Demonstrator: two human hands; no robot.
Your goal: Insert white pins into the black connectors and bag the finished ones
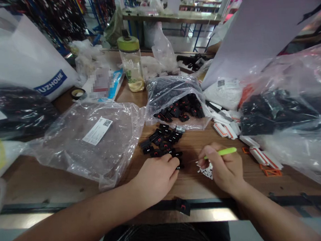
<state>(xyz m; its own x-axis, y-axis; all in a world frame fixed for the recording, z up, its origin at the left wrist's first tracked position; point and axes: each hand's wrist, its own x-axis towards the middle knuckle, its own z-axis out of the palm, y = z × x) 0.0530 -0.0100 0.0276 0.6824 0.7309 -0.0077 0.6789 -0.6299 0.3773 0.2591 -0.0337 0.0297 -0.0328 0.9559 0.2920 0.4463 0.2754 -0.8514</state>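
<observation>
My left hand [157,179] is closed at the table's middle, its fingertips on a small black part [178,167] at the near edge of a pile of black parts [159,140]. To the right, my right hand [223,167] grips a yellow-green handled tool [225,152], whose thin tip points left toward the black part. Beneath and beside the right fingers lie several small white pieces [205,170]. A single black part with a red mark [183,206] lies at the table's front edge. Behind the pile, a clear bag [174,87] holds more black parts.
An empty-looking clear bag with a label [97,131] covers the left side. A bottle with a green lid [130,61] stands behind, near a tape roll [78,93]. White and orange pieces [265,158] and a bag of black items [283,109] are at the right.
</observation>
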